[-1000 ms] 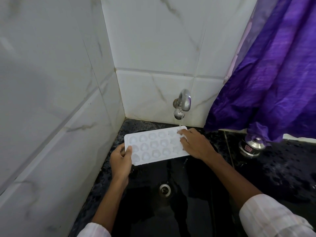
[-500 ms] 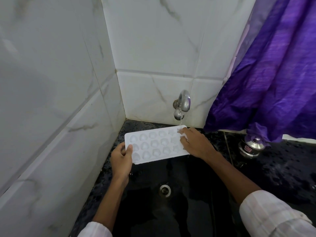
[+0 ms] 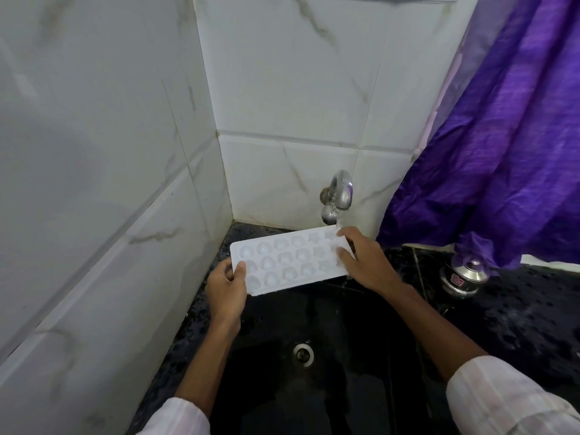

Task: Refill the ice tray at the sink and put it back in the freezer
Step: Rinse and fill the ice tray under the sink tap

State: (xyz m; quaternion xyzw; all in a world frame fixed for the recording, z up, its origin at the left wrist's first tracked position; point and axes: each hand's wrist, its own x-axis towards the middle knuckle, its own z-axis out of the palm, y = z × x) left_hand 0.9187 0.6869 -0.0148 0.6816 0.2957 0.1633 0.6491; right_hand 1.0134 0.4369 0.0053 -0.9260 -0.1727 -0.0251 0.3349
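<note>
A white ice tray (image 3: pixel 287 260) with three rows of shaped cavities is held level over the black sink (image 3: pixel 314 387). My left hand (image 3: pixel 226 285) grips its near-left corner, thumb on top. My right hand (image 3: pixel 364 260) holds its right end, fingers lying over the last cavities. The chrome tap (image 3: pixel 337 196) juts from the tiled back wall just above the tray's far right corner, and a thin stream of water falls from it onto that corner beside my right fingers.
White marble-look tiles close in the left side and the back. A purple curtain (image 3: pixel 502 152) hangs at the right. A small steel pot with a lid (image 3: pixel 464 276) stands on the wet black counter to the right. The sink drain (image 3: pixel 303 354) lies below the tray.
The tray has shifted slightly left, so the tap's stream now lands at its far right corner. Both hands keep the same grip.
</note>
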